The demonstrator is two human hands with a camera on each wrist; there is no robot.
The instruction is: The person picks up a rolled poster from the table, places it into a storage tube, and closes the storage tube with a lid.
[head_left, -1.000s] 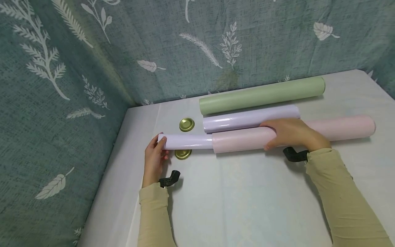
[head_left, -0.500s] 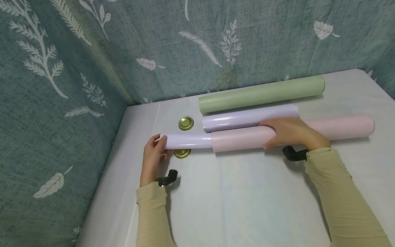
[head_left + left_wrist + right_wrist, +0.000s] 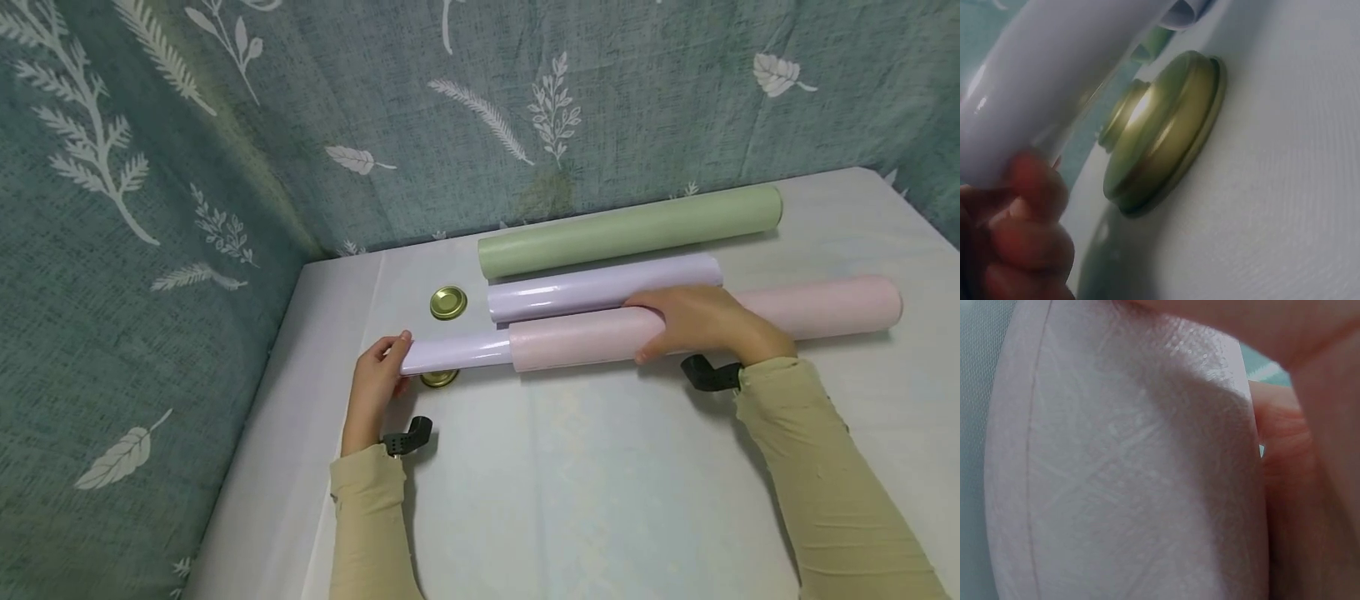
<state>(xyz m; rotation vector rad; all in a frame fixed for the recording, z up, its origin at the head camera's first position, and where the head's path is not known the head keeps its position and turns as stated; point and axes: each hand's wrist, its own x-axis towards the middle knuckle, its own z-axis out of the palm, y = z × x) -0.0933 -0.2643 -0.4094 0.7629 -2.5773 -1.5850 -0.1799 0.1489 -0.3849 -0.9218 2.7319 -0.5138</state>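
Note:
A glossy lavender roll (image 3: 457, 351) projects from the left end of a pink roll (image 3: 570, 339) in the head view. My left hand (image 3: 377, 375) pinches the lavender roll's outer end between thumb and fingers, above the table. My right hand (image 3: 690, 321) lies over the middle of the pink roll and grips it, thumb on the near side. The right wrist view shows the pink, finely textured surface (image 3: 1129, 462) close up, with the hand around it. How deep the lavender roll reaches inside the pink one is hidden.
Behind the pink roll lie another lavender roll (image 3: 600, 287) and a long green roll (image 3: 630, 232). Two gold lids are at the left: one lid (image 3: 448, 302) farther back, the other lid (image 3: 1163, 134) partly under the held lavender roll. A leaf-patterned curtain (image 3: 420, 125) borders the white table (image 3: 600, 483).
My left hand has shifted slightly right with the lavender roll's end, and a shorter length shows outside the pink roll. The exposed part now looks narrower. My right hand keeps its grip.

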